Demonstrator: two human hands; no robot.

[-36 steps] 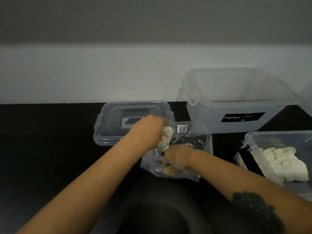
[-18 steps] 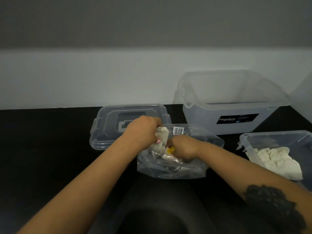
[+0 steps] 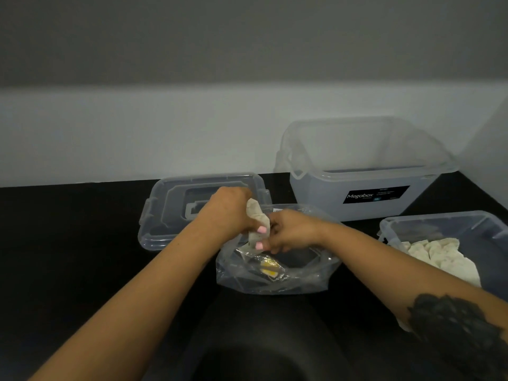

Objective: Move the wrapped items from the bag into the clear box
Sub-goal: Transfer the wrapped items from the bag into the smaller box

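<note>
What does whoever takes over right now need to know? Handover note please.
Left hand: grips a bunch of wrapped items above the bag.
Right hand: fingers curled at the bag's mouth, right beside the bunch; exact hold unclear.
Bag lies open on the black table, near edge; yellow bits show inside.
Clear box on the right already holds a pile of wrapped items.
Left: carry this bunch to the clear box, then check the bag.
</note>
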